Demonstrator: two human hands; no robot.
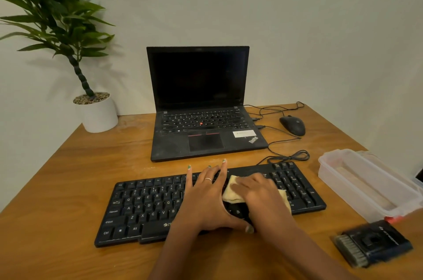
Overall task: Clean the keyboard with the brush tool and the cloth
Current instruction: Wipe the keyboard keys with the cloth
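The right hand (254,190) pressed the cloth (231,195) flat, fingers straight; the left hand (206,190), fingers spread, steadied the keyboard (142,208). Hard wiping could dislodge keys.

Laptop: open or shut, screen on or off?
Open; the laptop has its lid upright with its own keys exposed. The screen is fully dark, so it looks off.

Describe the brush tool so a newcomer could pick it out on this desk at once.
Start at the wooden desk and find the black keyboard at its front, then look past the keyboard's right end toward the near right corner. There, just in front of the clear plastic container, lies the brush tool: a flat, dark block, alone in having a strip of pale grey bristles along one edge.
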